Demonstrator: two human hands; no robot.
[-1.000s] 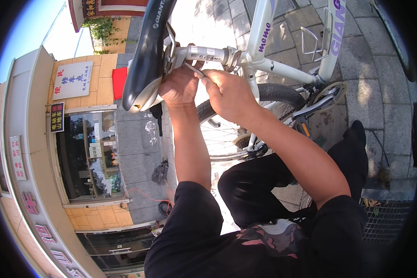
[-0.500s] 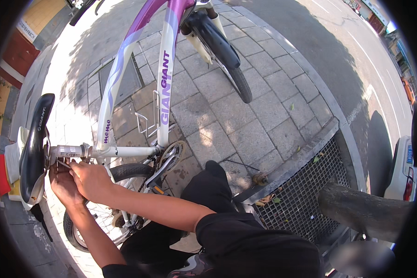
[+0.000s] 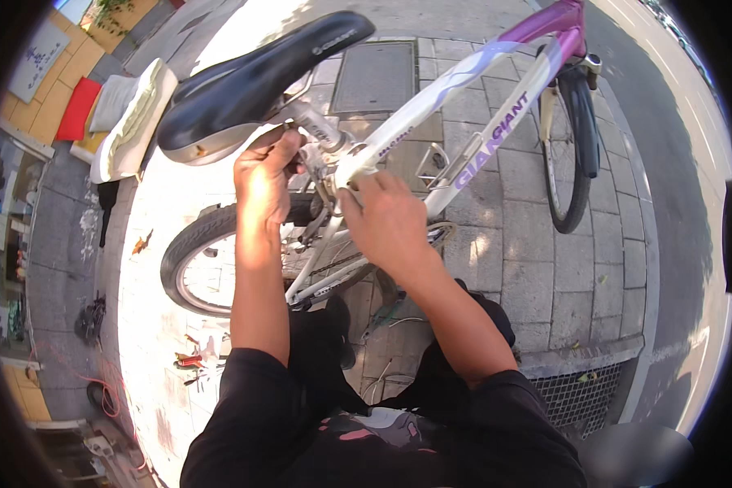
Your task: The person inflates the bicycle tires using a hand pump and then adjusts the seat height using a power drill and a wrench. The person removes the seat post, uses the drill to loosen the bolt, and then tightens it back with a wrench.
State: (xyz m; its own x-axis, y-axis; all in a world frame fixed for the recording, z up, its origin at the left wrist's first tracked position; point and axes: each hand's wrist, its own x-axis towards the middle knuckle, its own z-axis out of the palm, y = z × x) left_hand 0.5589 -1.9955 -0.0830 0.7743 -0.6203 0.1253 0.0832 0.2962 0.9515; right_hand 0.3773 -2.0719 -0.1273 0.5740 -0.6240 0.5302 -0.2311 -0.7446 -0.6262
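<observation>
A white and purple bicycle frame slants across the view, with a black saddle at its upper left. Just under the saddle, beside the silver seat post, my left hand is closed in a pinch. What its fingertips hold is too small to name. My right hand curls over the frame just below the seat clamp, fingers bent and thumb against the white tube. Its palm side is hidden. Below both hands, the rear brake parts sit above the rear wheel.
Hand tools, one red-handled, lie on the pavement at lower left. Green-handled pliers are near my feet. A cushioned seat stands left of the saddle. A metal grate borders the paving at lower right.
The view has swung left, bringing the saddle nearer the middle. My right hand has left the pinch beside my left hand under the saddle and now rests on the frame.
</observation>
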